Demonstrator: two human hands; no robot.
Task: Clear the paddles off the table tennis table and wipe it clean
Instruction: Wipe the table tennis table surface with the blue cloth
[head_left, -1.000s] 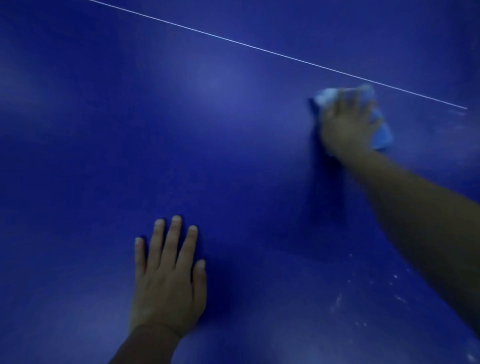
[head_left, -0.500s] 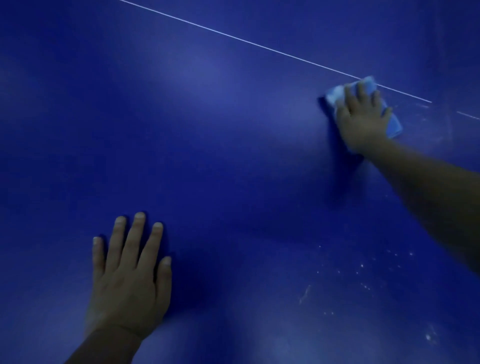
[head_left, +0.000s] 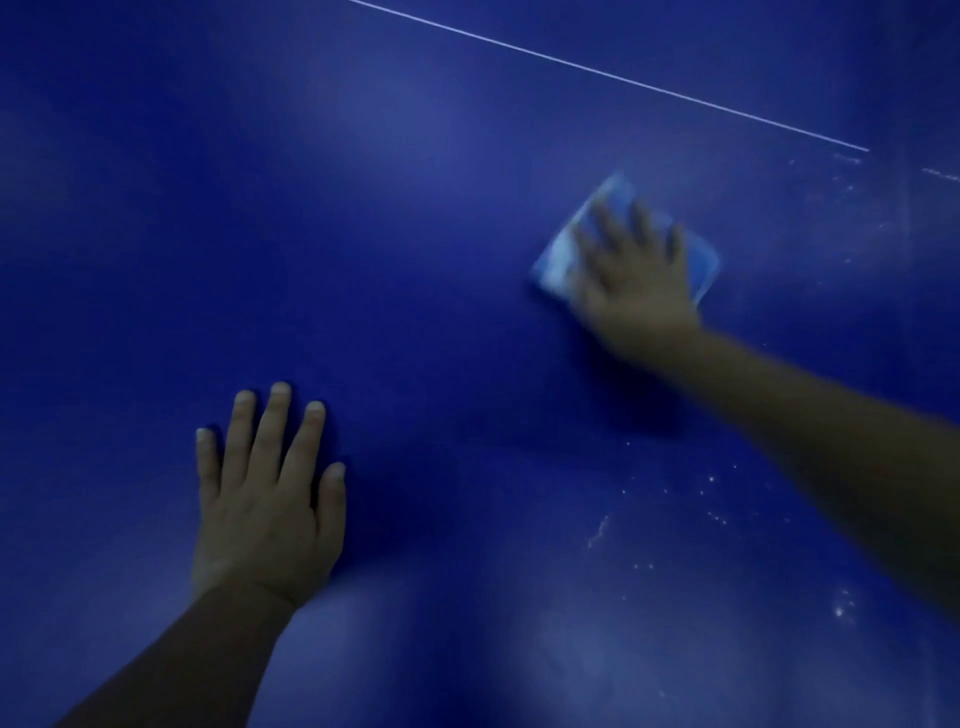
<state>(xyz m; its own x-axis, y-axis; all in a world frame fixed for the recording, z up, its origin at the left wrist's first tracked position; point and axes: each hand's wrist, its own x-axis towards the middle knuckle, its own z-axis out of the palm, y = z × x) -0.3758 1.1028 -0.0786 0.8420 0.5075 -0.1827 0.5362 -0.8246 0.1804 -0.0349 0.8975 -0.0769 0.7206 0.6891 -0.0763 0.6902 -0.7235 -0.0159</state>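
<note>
Both hands on the blue table (head_left: 415, 234), cloth at right of frame.
Right hand (head_left: 636, 291), fingers spread, presses a blurred blue cloth (head_left: 574, 249); left hand (head_left: 265, 499) flat, lower left. White line (head_left: 623, 78) upper right; white specks (head_left: 711, 499) lower right.

Both forearms bare (no sleeves in view); hands (head_left: 267, 499) ungloved, nails short.

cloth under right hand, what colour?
Light blue cloth, paler at one edge; head view.
</note>
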